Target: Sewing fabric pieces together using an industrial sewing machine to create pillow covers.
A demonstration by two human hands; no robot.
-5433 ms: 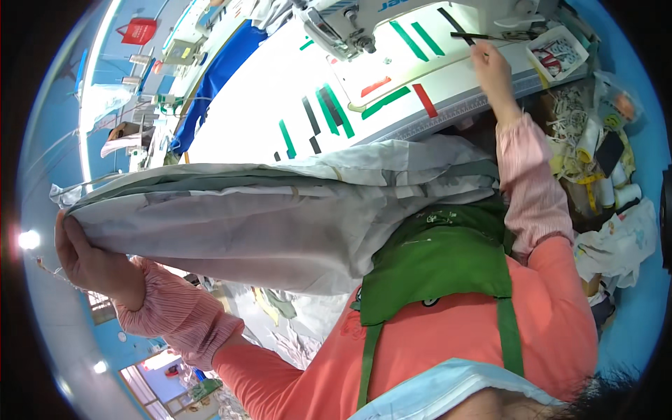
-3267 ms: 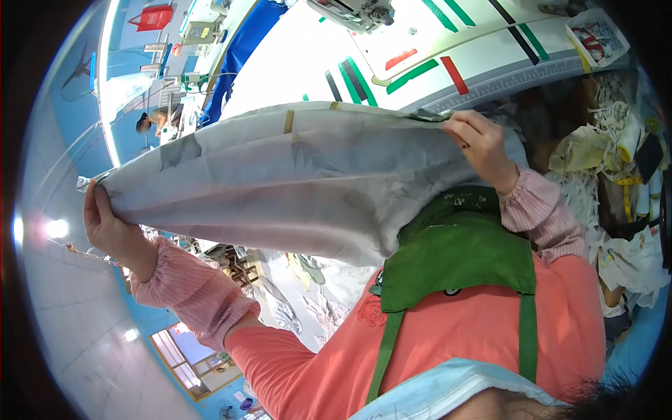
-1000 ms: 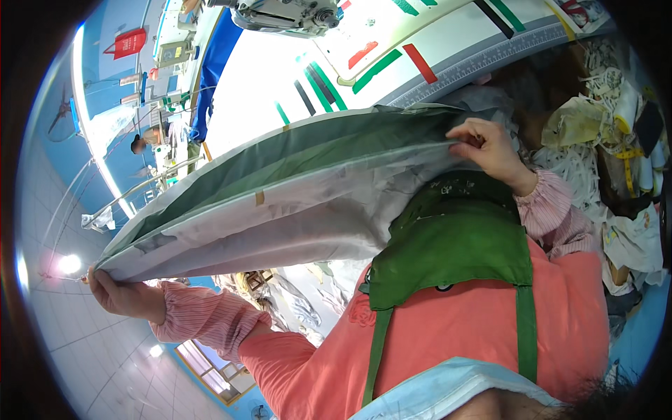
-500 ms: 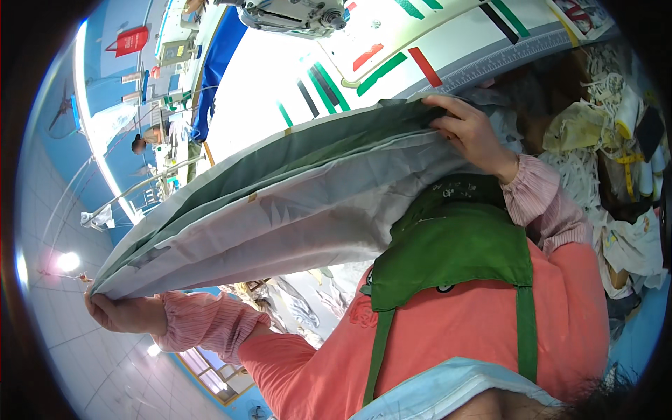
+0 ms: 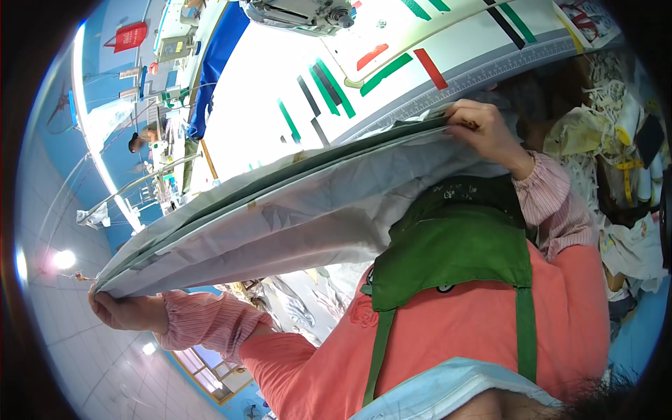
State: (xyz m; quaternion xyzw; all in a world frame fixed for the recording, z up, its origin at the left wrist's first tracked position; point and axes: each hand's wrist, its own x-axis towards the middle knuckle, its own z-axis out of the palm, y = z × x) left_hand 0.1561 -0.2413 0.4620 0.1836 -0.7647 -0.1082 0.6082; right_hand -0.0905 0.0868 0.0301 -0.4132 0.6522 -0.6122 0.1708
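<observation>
A long piece of grey-green and whitish fabric [image 5: 308, 189] hangs stretched between my two hands, its layers lying along each other. My left hand [image 5: 127, 311], far out at the left, is closed on one end of it. At the upper right my right hand [image 5: 483, 133] pinches the other end near the table's front edge. The fabric sags in pale folds below its taut green upper edge. Its lower part passes in front of my green apron [image 5: 455, 252].
A white worktable [image 5: 280, 63] with a ruler strip [image 5: 476, 80] along its edge carries a sewing machine [image 5: 301, 15] and several green, black and red strips. Cloth scraps [image 5: 581, 136] and thread cones pile up at the right. Another person [image 5: 143, 138] sits far left.
My right hand has shifted slightly right and down with its end of the fabric. The green upper layer has narrowed, uncovering more table strips. My left hand has barely moved.
</observation>
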